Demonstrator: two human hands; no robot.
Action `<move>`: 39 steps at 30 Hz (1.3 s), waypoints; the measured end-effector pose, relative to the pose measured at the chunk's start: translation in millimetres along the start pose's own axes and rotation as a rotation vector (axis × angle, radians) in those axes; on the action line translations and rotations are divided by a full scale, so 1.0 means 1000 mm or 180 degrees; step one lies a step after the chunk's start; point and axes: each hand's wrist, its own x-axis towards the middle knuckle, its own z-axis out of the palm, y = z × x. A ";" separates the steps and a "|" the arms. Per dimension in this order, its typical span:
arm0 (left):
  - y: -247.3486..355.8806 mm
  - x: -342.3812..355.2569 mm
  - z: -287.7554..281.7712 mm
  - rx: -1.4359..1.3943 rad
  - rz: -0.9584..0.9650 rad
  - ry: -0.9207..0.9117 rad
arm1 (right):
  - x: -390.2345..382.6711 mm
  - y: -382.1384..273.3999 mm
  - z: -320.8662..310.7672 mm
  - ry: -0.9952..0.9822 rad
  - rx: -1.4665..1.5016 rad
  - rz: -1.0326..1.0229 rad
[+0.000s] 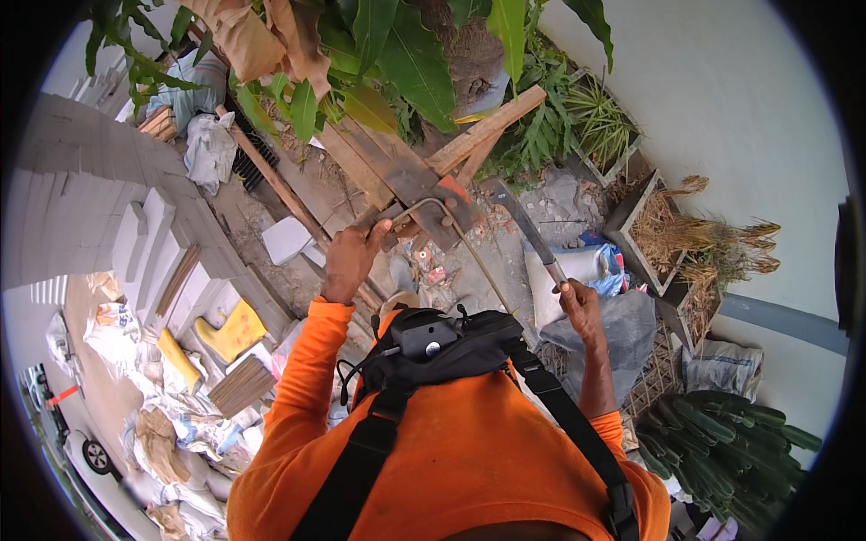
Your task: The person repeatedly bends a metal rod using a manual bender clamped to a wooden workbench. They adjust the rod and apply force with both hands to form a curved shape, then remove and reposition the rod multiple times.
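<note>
gripping bent grey metal rod (433, 206) w/ left hand (350, 257); right hand (577, 302) clenched on long dark machete blade (523, 225), axis running up-left toward rod.

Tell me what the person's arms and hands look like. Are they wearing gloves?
No gloves: the left hand and right hand are bare. Both arms wear long bright orange sleeves, the right one pushed up the forearm. Black straps cross the orange shirt.
</note>
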 end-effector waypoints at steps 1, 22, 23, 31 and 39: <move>-0.002 0.001 0.001 0.0009 -0.0012 -0.0018 | 0.013 0.016 -0.014 0.0062 -0.0286 -0.0204; -0.008 0.000 0.007 0.0318 0.0066 0.0305 | 0.197 -0.090 -0.111 -0.0824 -0.2826 -0.1959; -0.009 0.000 0.008 0.0319 0.0099 0.0311 | 0.197 -0.090 -0.112 -0.0802 -0.2849 -0.2001; -0.017 0.007 0.009 0.0359 0.0213 0.0294 | 0.182 -0.083 -0.111 -0.0803 -0.2859 -0.1908; -0.019 0.014 0.008 0.0434 0.0161 0.0212 | 0.160 -0.063 -0.108 -0.0573 -0.2750 -0.1848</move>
